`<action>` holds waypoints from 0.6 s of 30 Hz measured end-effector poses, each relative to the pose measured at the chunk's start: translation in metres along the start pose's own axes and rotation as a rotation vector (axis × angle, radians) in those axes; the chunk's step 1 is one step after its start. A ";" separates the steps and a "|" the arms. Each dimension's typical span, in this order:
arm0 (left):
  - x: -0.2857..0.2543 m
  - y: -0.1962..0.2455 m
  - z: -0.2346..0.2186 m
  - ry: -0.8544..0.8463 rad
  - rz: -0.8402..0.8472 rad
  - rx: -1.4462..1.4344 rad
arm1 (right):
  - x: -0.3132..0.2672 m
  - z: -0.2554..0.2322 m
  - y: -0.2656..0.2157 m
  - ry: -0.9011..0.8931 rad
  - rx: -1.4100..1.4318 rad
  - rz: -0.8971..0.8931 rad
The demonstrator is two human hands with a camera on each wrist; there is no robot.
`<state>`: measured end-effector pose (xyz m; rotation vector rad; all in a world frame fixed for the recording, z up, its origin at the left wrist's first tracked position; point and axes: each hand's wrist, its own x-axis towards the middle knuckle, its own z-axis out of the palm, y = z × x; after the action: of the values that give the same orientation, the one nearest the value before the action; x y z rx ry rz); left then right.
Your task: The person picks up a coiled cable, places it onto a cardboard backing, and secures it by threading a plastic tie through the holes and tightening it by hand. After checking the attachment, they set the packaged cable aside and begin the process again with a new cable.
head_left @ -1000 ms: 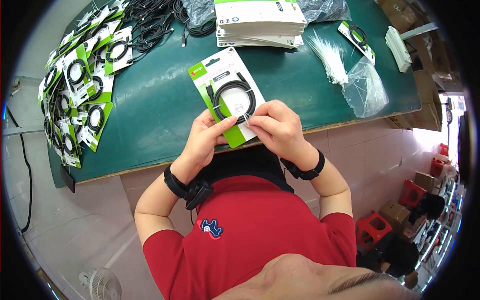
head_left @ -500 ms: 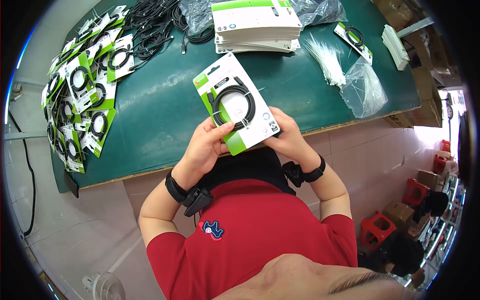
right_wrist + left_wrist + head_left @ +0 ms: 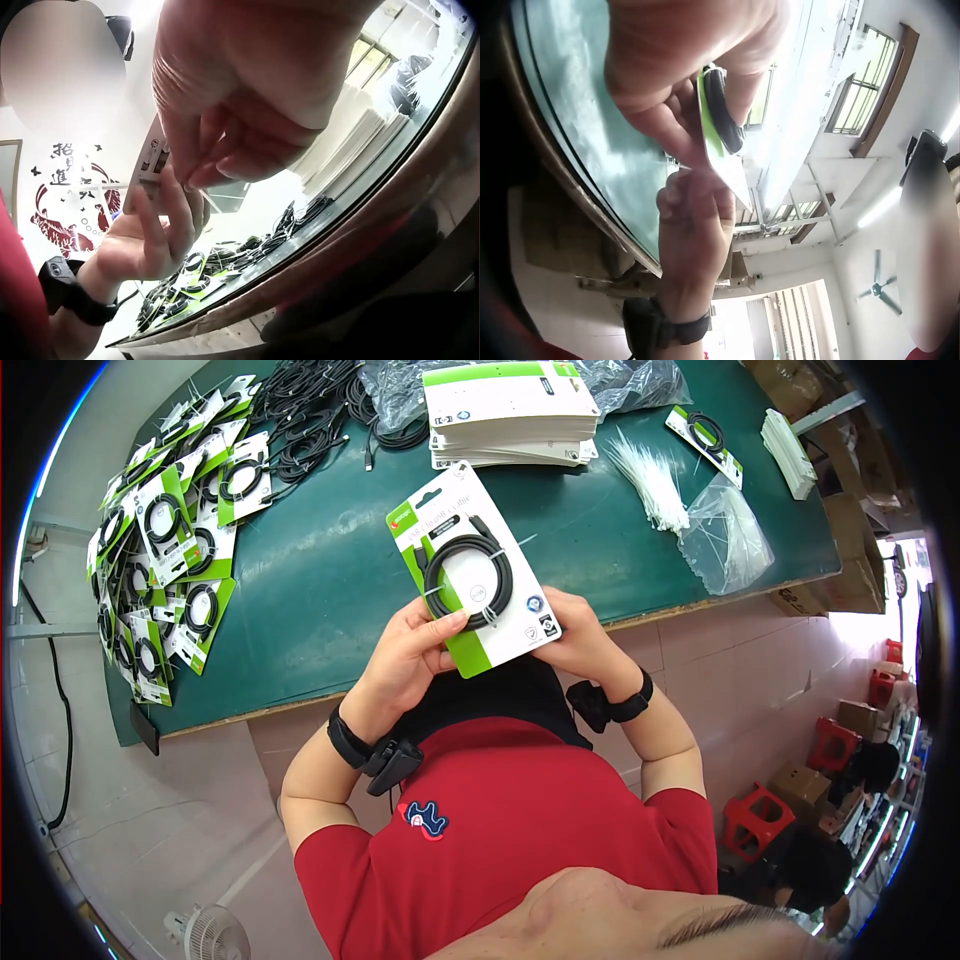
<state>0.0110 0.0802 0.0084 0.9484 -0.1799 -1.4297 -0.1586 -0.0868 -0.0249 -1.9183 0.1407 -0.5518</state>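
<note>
In front of me a white and green packaging card (image 3: 515,628) is held tilted, its printed face up. A coiled black cable (image 3: 505,575) is fastened on it with thin white cable ties, one tail sticking out past the right edge. My left hand (image 3: 405,650) grips the card's lower left, thumb on the front against the coil and fingers behind. At the lower right edge, my right hand (image 3: 580,635) has its curled fingers behind the card, largely hidden in the head view. In the right wrist view, its fingertips pinch together close to the card's back.
Carded cables (image 3: 165,520) pile up on the left of the green table (image 3: 310,590). Loose black cables (image 3: 300,435) and a stack of cards (image 3: 510,420) lie at the back. White cable ties (image 3: 650,485), a plastic bag (image 3: 735,545) and another carded cable (image 3: 708,435) are on the right.
My right hand has left the cable tie at the coil's front and moved behind the card's right edge. The card has tilted and shifted slightly toward me; my left hand keeps its grip.
</note>
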 end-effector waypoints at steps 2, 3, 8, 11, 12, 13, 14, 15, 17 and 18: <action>0.001 -0.002 0.000 -0.025 -0.006 0.015 | 0.004 0.006 -0.002 0.049 -0.012 -0.064; 0.001 -0.002 0.000 -0.025 -0.004 0.016 | 0.006 0.009 -0.003 0.095 -0.023 -0.126; 0.000 -0.005 0.001 -0.085 -0.037 -0.095 | 0.006 0.009 -0.003 0.099 -0.071 -0.249; -0.003 -0.006 0.002 -0.105 -0.077 -0.229 | 0.006 0.006 0.000 0.055 -0.213 -0.318; -0.004 -0.006 0.002 -0.110 -0.070 -0.205 | 0.006 0.005 0.001 0.036 -0.286 -0.354; -0.004 -0.007 0.001 -0.116 -0.061 -0.182 | 0.005 0.005 0.001 0.037 -0.290 -0.357; -0.004 -0.007 0.000 -0.121 -0.050 -0.158 | 0.004 0.005 0.001 0.032 -0.297 -0.347; -0.004 -0.007 -0.001 -0.122 -0.042 -0.153 | 0.004 0.007 0.002 0.026 -0.301 -0.341; -0.005 -0.012 -0.008 -0.102 -0.012 -0.096 | 0.003 0.012 0.000 0.022 -0.296 -0.348; -0.007 -0.012 -0.011 -0.087 0.010 -0.064 | 0.001 0.013 -0.001 0.017 -0.267 -0.312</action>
<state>0.0076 0.0927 -0.0039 0.8328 -0.2020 -1.4603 -0.1520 -0.0764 -0.0277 -2.2129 -0.0808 -0.7896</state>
